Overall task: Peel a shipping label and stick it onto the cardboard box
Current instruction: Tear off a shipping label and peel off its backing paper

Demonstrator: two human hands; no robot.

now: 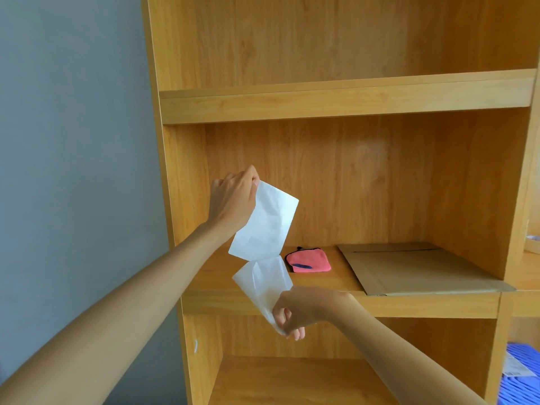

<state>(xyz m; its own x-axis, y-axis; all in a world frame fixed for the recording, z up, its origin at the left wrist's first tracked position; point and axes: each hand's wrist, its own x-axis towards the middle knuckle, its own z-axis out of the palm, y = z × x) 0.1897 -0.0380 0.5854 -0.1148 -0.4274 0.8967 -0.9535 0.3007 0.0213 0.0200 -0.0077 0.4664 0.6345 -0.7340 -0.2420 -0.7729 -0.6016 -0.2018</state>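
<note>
One flat cardboard box (420, 268) and one pink pouch (309, 260) lie on the shelf (409, 305); left hand (233, 200) fingers pinch the label (264, 222), right hand (304, 311) fingers pinch its backing sheet (263, 280).

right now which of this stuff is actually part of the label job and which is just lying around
Part of the job:
- white label, held by the left hand
- translucent backing sheet, held by the right hand
- flat cardboard box on the shelf

Just lying about:
- pink pouch
- purple basket
</note>
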